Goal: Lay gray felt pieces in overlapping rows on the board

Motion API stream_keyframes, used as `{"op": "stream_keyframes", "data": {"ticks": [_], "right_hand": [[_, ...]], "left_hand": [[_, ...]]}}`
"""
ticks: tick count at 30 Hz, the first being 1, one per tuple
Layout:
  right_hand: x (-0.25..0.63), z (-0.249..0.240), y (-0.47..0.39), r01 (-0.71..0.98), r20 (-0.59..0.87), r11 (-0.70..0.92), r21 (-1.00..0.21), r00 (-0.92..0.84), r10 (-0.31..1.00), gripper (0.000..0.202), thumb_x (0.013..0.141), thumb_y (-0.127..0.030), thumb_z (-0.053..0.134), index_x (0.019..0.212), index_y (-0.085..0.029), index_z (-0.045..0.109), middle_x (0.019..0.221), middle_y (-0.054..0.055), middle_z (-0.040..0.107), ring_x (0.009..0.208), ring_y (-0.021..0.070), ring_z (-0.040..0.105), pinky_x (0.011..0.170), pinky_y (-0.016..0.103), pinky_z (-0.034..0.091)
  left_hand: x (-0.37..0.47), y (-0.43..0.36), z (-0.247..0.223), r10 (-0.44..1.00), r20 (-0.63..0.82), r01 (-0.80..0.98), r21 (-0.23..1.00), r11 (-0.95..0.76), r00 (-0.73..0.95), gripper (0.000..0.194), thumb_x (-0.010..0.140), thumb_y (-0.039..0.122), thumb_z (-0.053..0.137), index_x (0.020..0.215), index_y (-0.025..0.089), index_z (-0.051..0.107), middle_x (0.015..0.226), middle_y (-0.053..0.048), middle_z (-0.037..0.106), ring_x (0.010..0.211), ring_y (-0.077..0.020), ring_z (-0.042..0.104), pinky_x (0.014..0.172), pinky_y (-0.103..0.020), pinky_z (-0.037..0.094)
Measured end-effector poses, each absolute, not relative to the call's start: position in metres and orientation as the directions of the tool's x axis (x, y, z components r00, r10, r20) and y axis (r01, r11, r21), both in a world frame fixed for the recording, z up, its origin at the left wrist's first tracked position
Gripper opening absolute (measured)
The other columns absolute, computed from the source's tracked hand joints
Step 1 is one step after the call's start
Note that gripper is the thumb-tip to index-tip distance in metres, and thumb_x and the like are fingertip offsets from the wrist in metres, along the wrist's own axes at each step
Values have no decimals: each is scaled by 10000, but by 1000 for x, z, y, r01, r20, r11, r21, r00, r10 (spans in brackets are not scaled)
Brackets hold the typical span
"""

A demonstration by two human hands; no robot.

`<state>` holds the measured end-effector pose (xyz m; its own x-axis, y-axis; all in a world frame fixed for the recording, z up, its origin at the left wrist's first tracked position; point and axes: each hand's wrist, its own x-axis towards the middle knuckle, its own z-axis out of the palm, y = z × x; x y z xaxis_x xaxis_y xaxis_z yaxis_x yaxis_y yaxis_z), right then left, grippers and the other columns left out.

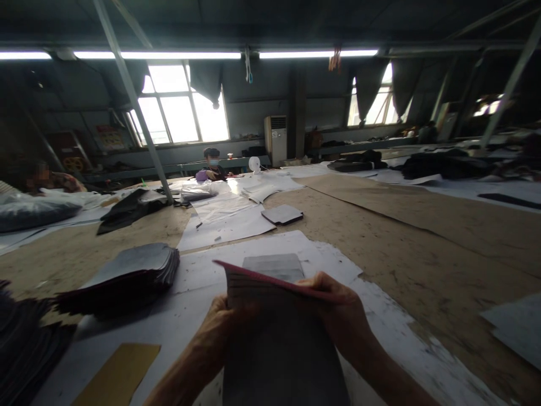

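Between my two hands is a grey fabric piece [283,349] with a dark red edge, tilted up over the table's near side. My left hand [222,324] closes on its left side, the fingers partly hidden behind the cloth. On the right, my right hand [338,301] pinches the upper edge, thumb side up. Just beyond them a flat grey piece [274,263] lies on white paper [211,276]. To the left sits a stack of grey cut fabric pieces [137,265] with dark reddish edges.
A darker fabric stack [29,344] stands at the near left, beside a tan card [118,375]. Farther out lie a small grey stack [282,213] and brown paper [380,203]. A masked co-worker [212,166] sits across the table. A slanted metal pole [135,107] rises at left.
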<state>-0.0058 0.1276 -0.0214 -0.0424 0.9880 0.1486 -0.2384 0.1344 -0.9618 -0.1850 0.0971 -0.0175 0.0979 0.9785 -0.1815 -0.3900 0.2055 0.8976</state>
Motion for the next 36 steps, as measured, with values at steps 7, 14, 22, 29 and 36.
{"op": "stream_keyframes", "data": {"ticks": [7,14,22,29,36], "right_hand": [[-1,-19,128,-310,-64,-137,-941,-232,970,245,516,-252,760,726,-159,672,683,24,676,603,196,598,579,312,464],[-6,-20,127,-239,194,174,-955,-62,979,138,521,-246,753,590,-188,648,685,10,673,660,185,594,616,285,464],[-5,-17,127,-317,23,-19,-948,-127,992,232,453,-201,782,649,-177,660,707,8,677,654,190,587,631,312,457],[-2,-16,128,-292,-13,-69,-954,-191,982,233,502,-224,771,705,-170,669,737,14,682,664,183,589,633,301,456],[-5,-16,126,-378,-173,-275,-884,-282,944,348,494,-118,710,837,-149,662,692,33,690,610,221,625,609,348,495]], "left_hand": [[-192,100,-27,996,57,-64,996,-61,-61,150,549,212,736,666,123,704,634,-2,661,595,-122,541,567,-205,411],[-184,98,-20,992,-127,-346,932,111,-24,295,545,269,750,806,143,696,718,-47,693,647,-182,612,625,-281,478],[-190,101,-23,998,-47,-309,950,35,-33,262,518,187,762,769,139,703,732,-31,703,669,-165,613,649,-251,472],[-191,100,-26,996,-85,-342,935,89,28,217,564,216,751,745,115,686,690,-51,700,575,-148,607,555,-237,481],[-187,101,-25,975,-221,-437,876,205,16,252,538,185,754,747,79,663,631,-93,689,546,-216,630,557,-324,518]]}}
